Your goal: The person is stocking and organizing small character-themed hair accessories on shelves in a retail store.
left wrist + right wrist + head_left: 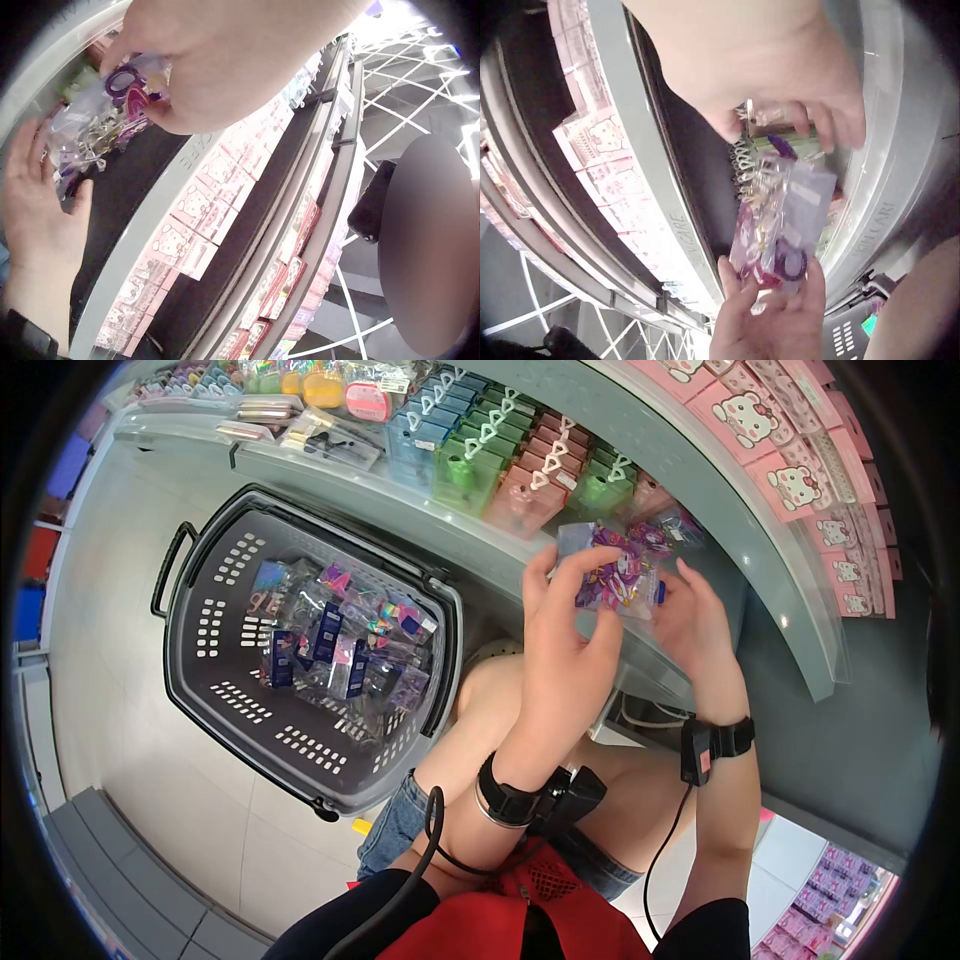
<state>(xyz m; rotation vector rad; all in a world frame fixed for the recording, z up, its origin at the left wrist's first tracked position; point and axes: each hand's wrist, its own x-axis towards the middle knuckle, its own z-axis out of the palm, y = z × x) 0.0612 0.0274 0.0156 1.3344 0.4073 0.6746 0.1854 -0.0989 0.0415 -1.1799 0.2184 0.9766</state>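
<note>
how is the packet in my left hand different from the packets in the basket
The held packet is pinched up in the left hand, while the packets in the basket lie heaped. The held packet shows mostly purple with touches of yellow; several basket packets show broad dark-blue cards. Both have clear wrapping and some purple.

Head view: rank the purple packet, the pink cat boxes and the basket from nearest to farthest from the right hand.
1. Purple packet: just left of the right hand, by its fingertips.
2. Pink cat boxes: to the hand's right, on the shelf.
3. Basket: well to the left, on the floor.
</note>
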